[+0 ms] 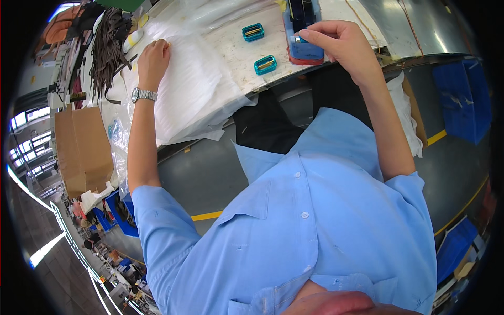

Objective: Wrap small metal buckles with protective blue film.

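Note:
My right hand (344, 44) reaches to the front end of a blue holder with a reddish base (307, 51), which looks like a tape dispenser. Its thumb and forefinger come together there, over a small shiny spot; what they pinch is too small to tell. On the left, my left hand (153, 62) rests above thin white packing sheets (191, 79), fingers curled and tips together. Whatever those fingertips hold is hidden. Between the hands, two glossy teal rectangular buckles with gold-coloured bars lie on the white tabletop, a farther buckle (253, 32) and a nearer buckle (265, 65).
A bundle of dark brown straps (109, 50) hangs past my left hand, beside a white bottle (133, 40). A cardboard box (83, 149) stands left of the table. Metal sheeting (436, 26) covers the far right. A blue bin (462, 100) sits on the right.

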Demonstrator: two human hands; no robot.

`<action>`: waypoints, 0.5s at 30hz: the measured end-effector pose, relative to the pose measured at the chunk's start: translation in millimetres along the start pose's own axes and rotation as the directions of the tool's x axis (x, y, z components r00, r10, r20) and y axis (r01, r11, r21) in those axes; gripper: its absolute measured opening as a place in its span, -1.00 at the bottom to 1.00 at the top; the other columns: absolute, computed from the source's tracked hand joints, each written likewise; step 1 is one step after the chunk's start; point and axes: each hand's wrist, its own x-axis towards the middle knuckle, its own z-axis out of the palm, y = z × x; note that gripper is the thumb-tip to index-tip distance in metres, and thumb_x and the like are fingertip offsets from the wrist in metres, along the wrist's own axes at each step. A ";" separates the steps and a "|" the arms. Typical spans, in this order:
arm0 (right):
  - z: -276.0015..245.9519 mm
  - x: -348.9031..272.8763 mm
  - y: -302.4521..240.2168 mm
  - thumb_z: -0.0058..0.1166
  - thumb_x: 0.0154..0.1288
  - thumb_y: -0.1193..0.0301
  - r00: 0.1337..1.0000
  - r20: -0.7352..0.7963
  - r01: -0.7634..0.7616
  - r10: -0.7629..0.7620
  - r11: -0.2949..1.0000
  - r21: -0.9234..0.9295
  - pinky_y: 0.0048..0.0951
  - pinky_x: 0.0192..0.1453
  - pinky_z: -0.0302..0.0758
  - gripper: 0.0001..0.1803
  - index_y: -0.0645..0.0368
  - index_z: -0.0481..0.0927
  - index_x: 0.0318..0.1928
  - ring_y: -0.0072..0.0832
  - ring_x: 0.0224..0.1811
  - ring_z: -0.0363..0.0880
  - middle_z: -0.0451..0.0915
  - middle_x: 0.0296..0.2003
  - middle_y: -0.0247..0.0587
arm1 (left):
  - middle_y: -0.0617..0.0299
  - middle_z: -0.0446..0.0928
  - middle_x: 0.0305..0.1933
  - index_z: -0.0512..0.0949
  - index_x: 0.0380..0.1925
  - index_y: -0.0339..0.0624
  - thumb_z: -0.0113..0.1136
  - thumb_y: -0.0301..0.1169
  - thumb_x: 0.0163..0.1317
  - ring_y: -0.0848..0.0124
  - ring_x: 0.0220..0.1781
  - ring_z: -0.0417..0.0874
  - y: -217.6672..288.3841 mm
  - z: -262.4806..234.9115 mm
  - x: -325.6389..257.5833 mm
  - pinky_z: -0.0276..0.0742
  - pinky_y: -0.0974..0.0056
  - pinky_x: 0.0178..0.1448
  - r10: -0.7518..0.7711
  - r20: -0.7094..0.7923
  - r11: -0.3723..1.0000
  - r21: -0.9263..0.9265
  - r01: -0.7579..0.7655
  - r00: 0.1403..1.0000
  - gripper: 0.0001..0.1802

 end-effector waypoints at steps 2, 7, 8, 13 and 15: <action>0.3 -1.4 5.0 0.44 0.41 0.17 0.997 -0.064 0.047 -0.044 0.998 0.042 -0.55 -0.37 0.47 -0.64 0.25 0.87 -0.10 -0.69 -0.47 0.53 0.78 -0.36 -0.29 | 0.04 0.76 -0.13 0.71 -0.15 -0.15 0.28 -0.39 0.41 0.03 -0.09 0.78 -9.0 -0.3 0.7 0.67 0.02 -0.03 0.009 -0.020 1.000 0.028 -0.009 1.000 -0.88; -0.2 -2.1 8.2 0.41 0.47 0.24 0.997 -0.079 0.034 -0.023 0.988 0.147 -0.67 -0.46 0.23 -0.72 0.21 0.85 -0.04 -0.82 -0.51 0.37 0.82 -0.26 -0.33 | 0.18 0.82 -0.14 0.78 -0.06 -0.27 0.39 -0.42 0.45 0.41 -0.20 0.82 -1.7 -32.2 -8.5 0.74 0.30 -0.10 -0.430 0.205 0.440 -0.802 0.403 0.879 -0.83; -1.8 -5.0 3.8 0.39 0.48 0.26 0.992 -0.128 0.037 -0.017 0.986 0.161 -0.69 -0.47 0.24 -0.74 0.21 0.83 -0.06 -0.82 -0.51 0.38 0.86 -0.20 -0.30 | 0.25 0.77 -0.14 0.75 -0.04 -0.35 0.41 -0.46 0.47 0.50 -0.15 0.77 26.7 -52.5 -7.5 0.75 0.37 -0.03 -0.398 0.293 0.227 -0.887 0.403 0.869 -0.81; 12.5 -68.5 -23.7 0.29 0.55 0.35 0.999 0.043 -0.042 0.028 0.934 0.354 -0.65 -0.35 0.52 -0.78 0.30 0.73 -0.13 -0.71 -0.35 0.71 0.87 -0.19 -0.14 | 0.25 0.69 -0.22 0.71 -0.01 -0.34 0.30 -0.41 0.56 0.54 -0.26 0.63 153.8 -103.1 -45.3 0.56 0.36 -0.16 -0.043 0.397 -0.360 -0.862 0.357 0.917 -0.80; 23.4 -94.3 -15.8 0.25 0.60 0.35 0.977 0.141 -0.208 0.161 0.863 0.461 -0.64 -0.34 0.56 -0.78 0.30 0.71 -0.08 -0.68 -0.33 0.76 0.86 -0.19 -0.12 | 0.20 0.71 -0.23 0.70 -0.02 -0.35 0.29 -0.39 0.58 0.51 -0.35 0.66 210.4 -113.7 -62.1 0.60 0.35 -0.24 0.039 0.482 -0.443 -0.777 0.448 0.875 -0.79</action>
